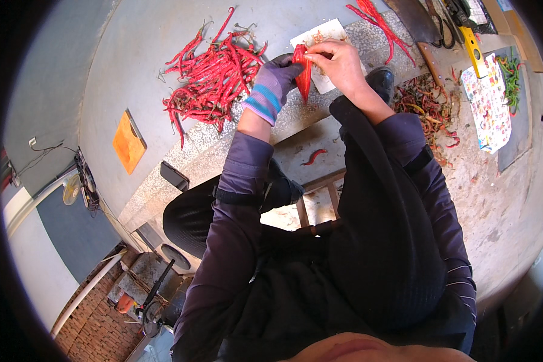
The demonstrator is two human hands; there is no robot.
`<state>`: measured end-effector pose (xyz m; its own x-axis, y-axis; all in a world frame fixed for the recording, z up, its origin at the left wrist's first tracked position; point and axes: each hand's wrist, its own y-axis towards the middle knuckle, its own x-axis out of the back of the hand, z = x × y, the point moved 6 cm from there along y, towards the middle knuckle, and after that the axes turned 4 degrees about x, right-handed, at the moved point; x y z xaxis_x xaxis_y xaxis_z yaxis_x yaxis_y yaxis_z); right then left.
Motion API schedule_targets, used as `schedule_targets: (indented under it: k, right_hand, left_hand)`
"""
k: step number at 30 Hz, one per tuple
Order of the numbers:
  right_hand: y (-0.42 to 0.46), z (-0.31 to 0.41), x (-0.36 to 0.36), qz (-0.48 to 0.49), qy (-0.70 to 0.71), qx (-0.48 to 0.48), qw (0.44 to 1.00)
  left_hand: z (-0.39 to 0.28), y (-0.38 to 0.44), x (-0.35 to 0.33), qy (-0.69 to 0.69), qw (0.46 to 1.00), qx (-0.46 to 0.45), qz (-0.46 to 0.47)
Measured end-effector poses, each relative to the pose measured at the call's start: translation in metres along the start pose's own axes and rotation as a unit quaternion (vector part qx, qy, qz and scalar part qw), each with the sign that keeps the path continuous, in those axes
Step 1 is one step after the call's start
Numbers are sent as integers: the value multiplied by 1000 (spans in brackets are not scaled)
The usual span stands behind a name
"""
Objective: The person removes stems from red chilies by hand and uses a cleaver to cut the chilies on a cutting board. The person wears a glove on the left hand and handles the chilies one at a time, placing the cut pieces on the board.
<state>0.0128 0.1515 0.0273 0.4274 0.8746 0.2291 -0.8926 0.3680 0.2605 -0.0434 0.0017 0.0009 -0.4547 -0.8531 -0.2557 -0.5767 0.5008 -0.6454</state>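
Note:
My left hand (pixel 276 83), in a grey and purple knit glove with blue bands, holds a bundle of red chili peppers (pixel 303 79) that point downward. The bare fingertips of my right hand (pixel 339 61) meet at the top of this bundle; whether they pinch a stem or a pepper is too small to tell. Beneath both hands lies a white sheet (pixel 326 83) with reddish-brown bits on it. To the left of my gloved hand spreads a large pile of long red chili peppers (pixel 212 77). A few more long red peppers (pixel 382 29) lie beyond my right hand.
A cleaver (pixel 412 20), scissors (pixel 445 36) and a yellow-handled tool (pixel 474 50) lie at upper right. Below are discarded-looking peppers (pixel 427 104), a printed sheet (pixel 486 108) and green peppers (pixel 509 74). An orange board (pixel 129 142) and a dark phone (pixel 174 175) lie left. One pepper (pixel 315 156) lies between my legs.

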Motion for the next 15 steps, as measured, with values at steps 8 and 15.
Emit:
schedule_targets:
  k: [8, 15]
  right_hand:
    - [5, 14, 7, -45, -40, 10, 998]
    - [1, 22, -4, 30, -19, 12, 999]
  left_hand:
    - [2, -2, -2, -31, 999, 1, -26]
    - [-3, -1, 0, 5, 1000, -11, -16]
